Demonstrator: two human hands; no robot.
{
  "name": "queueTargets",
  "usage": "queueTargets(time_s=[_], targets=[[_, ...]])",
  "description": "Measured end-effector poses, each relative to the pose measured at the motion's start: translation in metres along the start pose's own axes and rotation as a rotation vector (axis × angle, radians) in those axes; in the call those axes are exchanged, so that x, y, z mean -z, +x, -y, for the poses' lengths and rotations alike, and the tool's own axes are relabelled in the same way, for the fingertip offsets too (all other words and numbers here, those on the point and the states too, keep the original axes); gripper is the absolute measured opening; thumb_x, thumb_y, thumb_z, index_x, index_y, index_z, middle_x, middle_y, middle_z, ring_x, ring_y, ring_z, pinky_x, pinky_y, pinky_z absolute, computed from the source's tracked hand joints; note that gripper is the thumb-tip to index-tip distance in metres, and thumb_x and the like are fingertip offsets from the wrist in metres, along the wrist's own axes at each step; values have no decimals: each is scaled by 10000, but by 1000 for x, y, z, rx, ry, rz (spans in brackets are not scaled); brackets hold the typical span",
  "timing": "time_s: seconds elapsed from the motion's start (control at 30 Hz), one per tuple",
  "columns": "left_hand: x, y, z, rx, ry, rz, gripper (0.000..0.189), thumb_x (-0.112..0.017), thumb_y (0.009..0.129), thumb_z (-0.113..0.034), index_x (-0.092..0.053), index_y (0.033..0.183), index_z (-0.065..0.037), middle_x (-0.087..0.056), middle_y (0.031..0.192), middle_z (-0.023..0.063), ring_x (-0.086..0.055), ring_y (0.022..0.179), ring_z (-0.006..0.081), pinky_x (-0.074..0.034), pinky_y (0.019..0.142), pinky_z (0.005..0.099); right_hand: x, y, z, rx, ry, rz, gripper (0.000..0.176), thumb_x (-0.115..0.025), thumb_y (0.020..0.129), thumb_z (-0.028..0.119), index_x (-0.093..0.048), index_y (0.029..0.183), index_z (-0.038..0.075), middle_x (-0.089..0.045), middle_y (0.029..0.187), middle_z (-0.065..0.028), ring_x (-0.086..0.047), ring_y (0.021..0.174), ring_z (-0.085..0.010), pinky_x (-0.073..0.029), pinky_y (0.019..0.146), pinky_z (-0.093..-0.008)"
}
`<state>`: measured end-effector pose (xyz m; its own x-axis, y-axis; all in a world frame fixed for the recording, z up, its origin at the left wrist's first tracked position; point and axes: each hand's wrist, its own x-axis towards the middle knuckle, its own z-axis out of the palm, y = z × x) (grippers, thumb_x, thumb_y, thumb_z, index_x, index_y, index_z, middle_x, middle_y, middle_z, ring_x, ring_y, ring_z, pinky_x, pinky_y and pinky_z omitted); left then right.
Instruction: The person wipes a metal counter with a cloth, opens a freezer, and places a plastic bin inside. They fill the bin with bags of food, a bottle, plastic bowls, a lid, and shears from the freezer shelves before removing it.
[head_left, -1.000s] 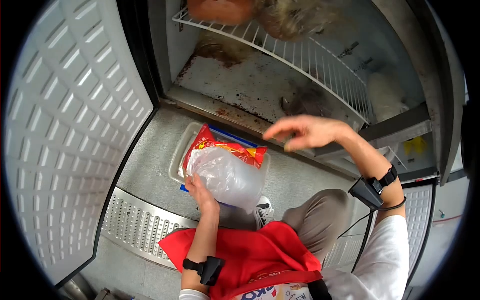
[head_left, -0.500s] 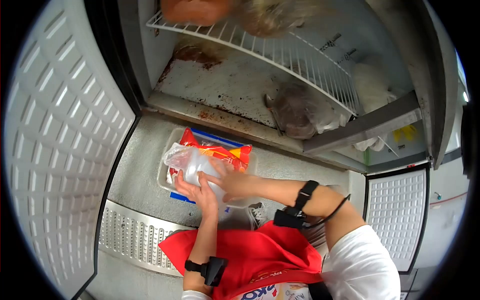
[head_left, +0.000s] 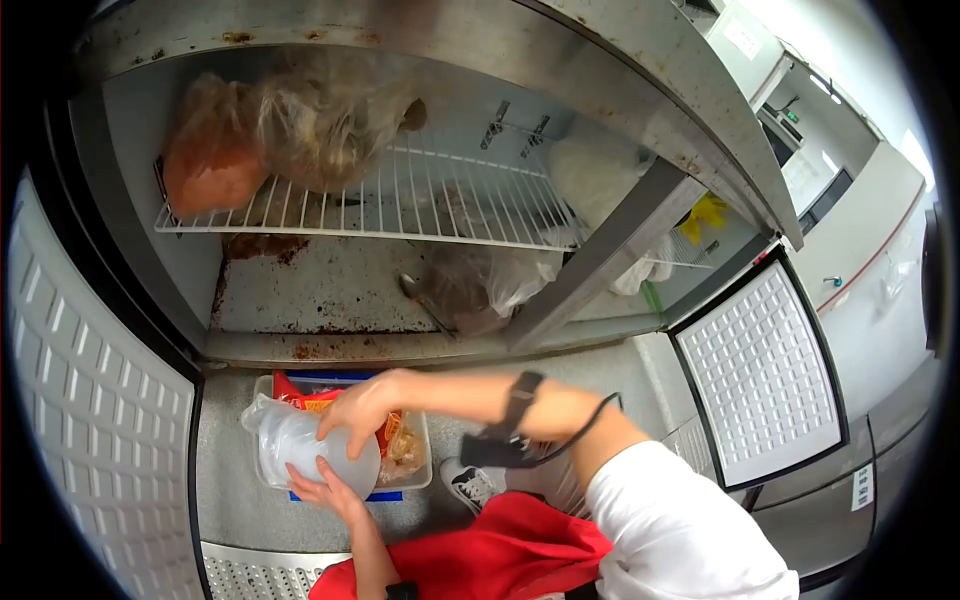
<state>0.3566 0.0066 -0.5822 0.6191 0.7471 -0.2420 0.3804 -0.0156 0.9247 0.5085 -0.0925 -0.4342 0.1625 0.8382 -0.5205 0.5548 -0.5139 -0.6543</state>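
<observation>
Between my hands is a bagged stack of round, whitish translucent plastic pieces, like bowls or lids (head_left: 290, 445), tilted over a clear plastic bin (head_left: 428, 470). My left hand (head_left: 328, 490) supports it from the near side, fingers spread along its edge. From above, my right hand (head_left: 362, 412) presses on its far side, fingers curved over it. In the bin, a red and yellow packet (head_left: 290, 388) shows behind the stack, and a bag of light brown food (head_left: 404, 448) lies to the right. The rest of the bin's contents is hidden under the stack.
An open fridge stands ahead, its wire shelf (head_left: 400, 235) bearing bagged orange food (head_left: 212, 165) and another clear bag (head_left: 325, 120). Below lie a spoon (head_left: 412, 290) and a dark bag (head_left: 465, 290). Open doors flank me, left (head_left: 95, 440) and right (head_left: 757, 370).
My view has tilted up and shifted right, showing more of the fridge. The stack now sits toward the bin's left side, uncovering the brown food at the right. Both hands stay on the stack.
</observation>
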Motion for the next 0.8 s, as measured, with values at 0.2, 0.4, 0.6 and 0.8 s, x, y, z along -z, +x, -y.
queueTargets(time_s=[0.2,0.4,0.6,0.8], targets=[[3,-8,-12,-342,330,18,726,-632,755,-254,-278,1368,-95,-128,1422,237,-128,1312,418,-166,1015,573,77,-147,31,52,485,-379,494,-621,826,306,-514,1214,20,-558,1192,-119,-531,1091,-175,-461,881,-302],[-7,-25,-38,-370,611,188,761,-656,699,-183,-290,1365,-127,-138,1447,150,-38,1348,398,-70,966,690,48,-269,5,-117,748,-406,604,-635,815,345,-427,1300,49,-474,1288,-132,-477,1170,-238,-444,920,-333],[-18,-32,-47,-447,646,211,750,-649,694,-164,-301,1357,-127,-153,1438,157,-35,1347,399,-69,982,672,51,-272,4,-185,745,-667,561,-611,847,296,-407,1306,45,-507,1243,-128,-525,1095,-197,-467,870,-314],[-11,-25,-39,-454,706,267,706,-633,705,-156,-326,1340,-105,-165,1438,168,-45,1348,403,-55,980,678,126,-222,-33,-38,820,-1385,422,-596,837,154,-465,1216,23,-562,1062,-110,-582,936,-202,-514,790,-335]])
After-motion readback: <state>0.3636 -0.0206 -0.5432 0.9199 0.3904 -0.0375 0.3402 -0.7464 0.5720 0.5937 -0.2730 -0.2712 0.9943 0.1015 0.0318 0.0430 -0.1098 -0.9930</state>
